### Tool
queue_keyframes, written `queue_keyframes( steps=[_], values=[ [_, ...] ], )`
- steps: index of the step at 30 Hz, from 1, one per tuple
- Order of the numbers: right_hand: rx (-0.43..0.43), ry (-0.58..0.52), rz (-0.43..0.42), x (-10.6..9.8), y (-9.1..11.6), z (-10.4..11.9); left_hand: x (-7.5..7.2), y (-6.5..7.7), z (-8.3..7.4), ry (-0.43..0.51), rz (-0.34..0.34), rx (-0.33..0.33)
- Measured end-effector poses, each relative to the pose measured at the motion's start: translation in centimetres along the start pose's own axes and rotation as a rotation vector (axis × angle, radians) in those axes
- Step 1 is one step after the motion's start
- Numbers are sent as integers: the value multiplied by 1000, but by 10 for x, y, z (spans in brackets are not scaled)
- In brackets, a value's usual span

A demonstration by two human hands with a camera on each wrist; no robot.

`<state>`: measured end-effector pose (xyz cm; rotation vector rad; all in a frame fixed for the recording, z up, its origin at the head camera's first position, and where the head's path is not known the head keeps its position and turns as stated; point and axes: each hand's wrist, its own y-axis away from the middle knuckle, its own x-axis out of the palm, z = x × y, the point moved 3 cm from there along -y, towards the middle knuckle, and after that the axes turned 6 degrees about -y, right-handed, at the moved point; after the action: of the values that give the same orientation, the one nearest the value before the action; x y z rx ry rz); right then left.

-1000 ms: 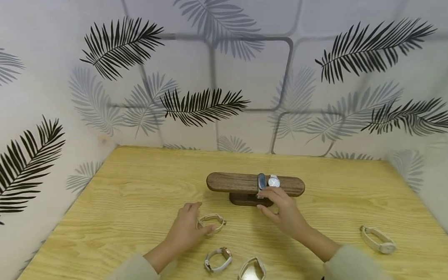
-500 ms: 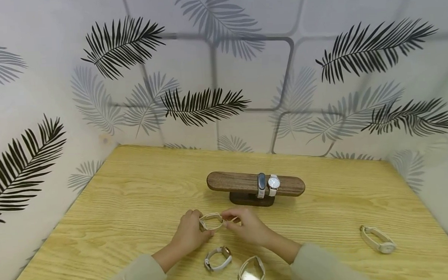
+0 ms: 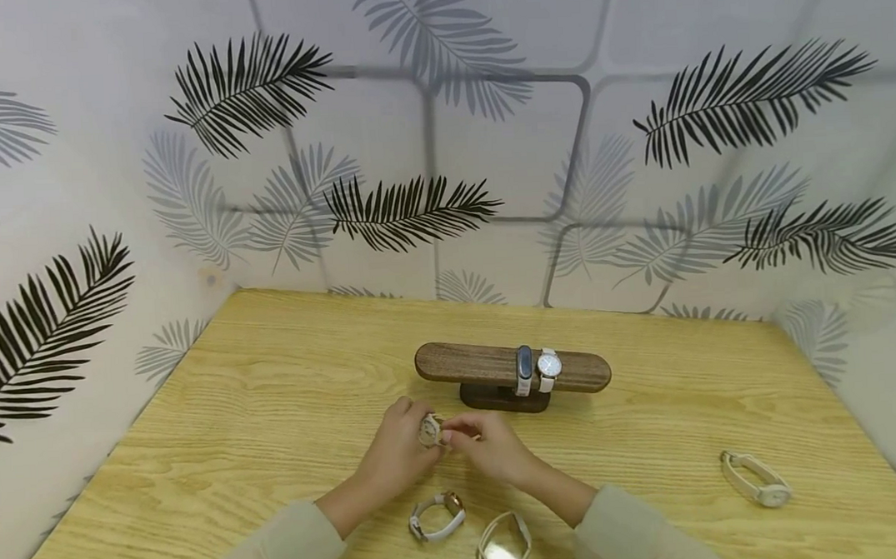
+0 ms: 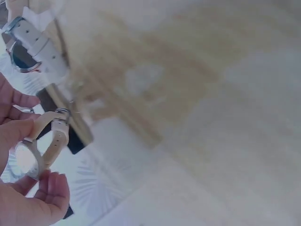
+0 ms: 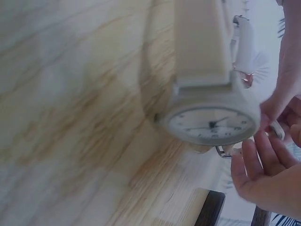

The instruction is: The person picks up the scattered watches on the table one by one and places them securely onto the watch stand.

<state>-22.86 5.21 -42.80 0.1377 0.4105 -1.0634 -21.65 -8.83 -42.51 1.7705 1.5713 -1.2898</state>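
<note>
Both hands are at one wristwatch (image 3: 429, 431) with a cream strap and a round, light dial, in front of the display stand. My left hand (image 3: 399, 450) grips it from the left, its fingers partly covering the case. From the right, my right hand (image 3: 493, 449) pinches the strap with thumb and fingertips. In the left wrist view the watch (image 4: 29, 159) shows its strap looped, with a metal buckle (image 4: 62, 113). The dark wooden stand (image 3: 462, 364) carries a smart band (image 3: 523, 364) and a white-strapped watch (image 3: 548, 365) side by side.
A white watch (image 3: 438, 534) lies near the left forearm. A cream-strapped watch (image 3: 484, 550) is close to the front edge, and another cream watch (image 3: 759, 479) lies far right. Leaf-patterned walls (image 3: 387, 265) stand around the wood-grain table (image 3: 286, 353).
My right hand has left the smart band on the stand and come down to the cream watch. Both hands now hold that watch, and its dial has turned upward toward the head camera.
</note>
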Motion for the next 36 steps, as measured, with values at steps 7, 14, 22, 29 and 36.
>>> queue_keyframes(
  steps=[7, 14, 22, 29, 36],
  values=[
    [85, -192, -121, -13, 4, -1, -3, -7, -18, -22, -12, 133],
    [191, -360, -139, -27, 14, -12, 0, -13, -18, 320, 86, 21],
    [237, -413, -119, -36, 27, -16, 4, -14, -19, 703, 210, -97],
    [34, -155, -152, -38, 30, -16, 6, -16, -21, 758, 203, -132],
    [-128, 168, -245, -40, 31, -4, 9, -19, -29, 836, 187, -130]
  ],
)
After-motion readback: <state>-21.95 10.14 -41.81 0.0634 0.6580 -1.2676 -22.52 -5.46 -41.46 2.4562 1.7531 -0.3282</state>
